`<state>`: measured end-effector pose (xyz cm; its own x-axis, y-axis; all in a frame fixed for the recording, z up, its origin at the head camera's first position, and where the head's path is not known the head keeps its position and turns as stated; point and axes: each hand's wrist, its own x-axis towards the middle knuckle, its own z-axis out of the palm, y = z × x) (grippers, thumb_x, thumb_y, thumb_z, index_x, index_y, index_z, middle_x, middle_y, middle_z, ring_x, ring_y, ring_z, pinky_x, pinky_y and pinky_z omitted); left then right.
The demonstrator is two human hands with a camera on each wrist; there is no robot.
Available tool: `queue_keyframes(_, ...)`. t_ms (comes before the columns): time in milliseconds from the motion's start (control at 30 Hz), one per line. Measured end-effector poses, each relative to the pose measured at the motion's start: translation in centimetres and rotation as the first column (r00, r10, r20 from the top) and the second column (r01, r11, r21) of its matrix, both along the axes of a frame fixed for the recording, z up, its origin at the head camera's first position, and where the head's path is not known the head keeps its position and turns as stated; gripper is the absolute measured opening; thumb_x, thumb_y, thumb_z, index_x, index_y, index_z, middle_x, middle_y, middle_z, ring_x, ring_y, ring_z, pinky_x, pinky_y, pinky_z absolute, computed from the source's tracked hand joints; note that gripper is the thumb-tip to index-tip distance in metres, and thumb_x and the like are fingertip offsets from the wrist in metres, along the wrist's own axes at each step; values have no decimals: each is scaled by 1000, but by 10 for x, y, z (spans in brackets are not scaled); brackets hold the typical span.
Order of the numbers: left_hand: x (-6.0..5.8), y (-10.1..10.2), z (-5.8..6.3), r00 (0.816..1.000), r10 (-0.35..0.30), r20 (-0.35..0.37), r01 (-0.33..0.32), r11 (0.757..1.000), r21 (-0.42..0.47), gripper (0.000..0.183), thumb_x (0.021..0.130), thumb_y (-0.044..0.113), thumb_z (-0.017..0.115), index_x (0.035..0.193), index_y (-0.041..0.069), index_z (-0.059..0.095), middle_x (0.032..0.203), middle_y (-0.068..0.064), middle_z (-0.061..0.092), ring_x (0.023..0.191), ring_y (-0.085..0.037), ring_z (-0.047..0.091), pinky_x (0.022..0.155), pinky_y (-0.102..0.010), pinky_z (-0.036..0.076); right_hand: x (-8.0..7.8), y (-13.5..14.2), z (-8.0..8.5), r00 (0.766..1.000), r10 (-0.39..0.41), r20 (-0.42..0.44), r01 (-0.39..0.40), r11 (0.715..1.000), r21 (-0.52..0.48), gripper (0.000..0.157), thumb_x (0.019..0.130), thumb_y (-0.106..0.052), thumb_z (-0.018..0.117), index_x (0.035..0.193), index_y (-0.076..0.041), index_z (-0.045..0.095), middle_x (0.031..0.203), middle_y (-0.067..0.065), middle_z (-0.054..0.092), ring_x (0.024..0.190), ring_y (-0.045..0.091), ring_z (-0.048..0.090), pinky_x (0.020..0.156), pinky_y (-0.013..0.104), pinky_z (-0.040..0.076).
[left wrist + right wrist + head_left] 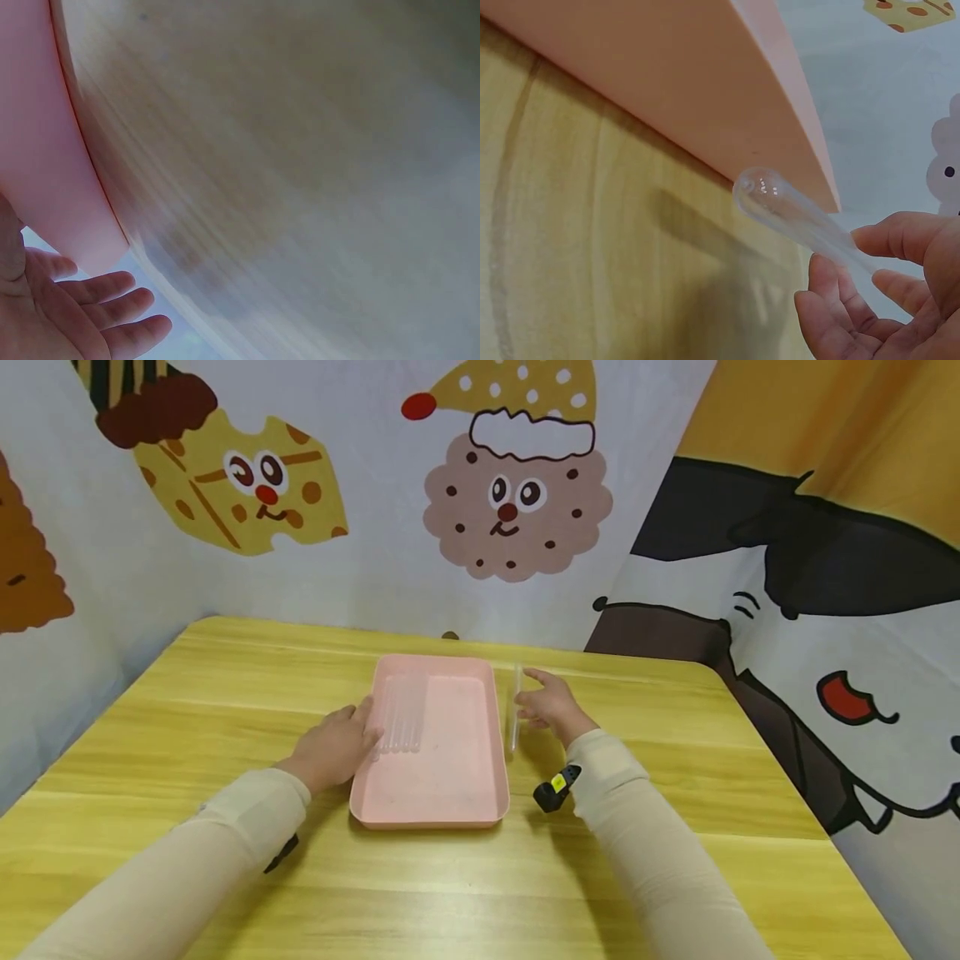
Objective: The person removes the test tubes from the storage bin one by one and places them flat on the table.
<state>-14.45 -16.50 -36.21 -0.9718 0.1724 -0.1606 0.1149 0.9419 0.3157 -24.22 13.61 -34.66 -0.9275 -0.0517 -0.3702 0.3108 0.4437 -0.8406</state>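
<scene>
A clear plastic test tube (795, 221) with a rounded end is pinched between the thumb and fingers of my right hand (551, 702). It is just outside the right wall of a pink tray (457, 785), rounded end toward me. Several similar clear tubes (401, 714) lie side by side in the tray's left part. My left hand (333, 747) rests against the tray's left rim, its thumb reaching the edge. From the left wrist view, the fingers (124, 307) of that hand are extended, beside the pink wall.
The tray stands on a wood-grain table (300, 893). Behind the table hangs a pale cloth (375, 527) printed with cartoon figures. A black wrist device (557, 789) sits at the right cuff.
</scene>
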Motion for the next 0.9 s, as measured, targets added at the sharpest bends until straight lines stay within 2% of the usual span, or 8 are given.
queue_keyframes(233, 0, 3, 0, 1000, 8, 5, -8, 1000, 8, 63, 105, 33, 36, 152, -3, 17, 143, -37, 34, 131, -50, 36, 98, -62, 40, 2, 0, -6, 1000, 7, -4, -7, 1000, 3, 68, 90, -5, 60, 151, -20, 35, 121, 19, 60, 58, 11, 58, 51, 25, 50)
queue_keyframes(500, -1, 2, -1, 1000, 0, 4, 0, 1000, 5, 63, 105, 33, 36, 152, -3, 16, 143, -36, 34, 131, -50, 36, 97, -62, 41, 2, -1, -8, 1000, -7, 10, 7, 1000, 9, 67, 89, -2, 59, 150, -18, 37, 87, 10, 63, 53, 11, 54, 52, 26, 50)
queue_keyframes(733, -2, 2, -2, 1000, 6, 9, -6, 1000, 13, 63, 105, 34, 35, 153, -3, 15, 144, -36, 33, 132, -50, 35, 99, -62, 39, -2, -1, -16, 1000, -6, 14, 5, 999, 38, 65, 90, -3, 57, 150, -15, 37, 101, 13, 64, 56, 10, 57, 53, 26, 53)
queue_keyframes(900, -1, 1, -3, 1000, 10, 10, -10, 1000, 14, 64, 105, 34, 34, 153, -2, 14, 144, -36, 33, 132, -50, 34, 99, -62, 39, -2, -2, -17, 1000, 0, 14, -1, 999, 38, 66, 87, -2, 57, 149, -14, 38, 98, 13, 66, 56, 11, 58, 54, 27, 53)
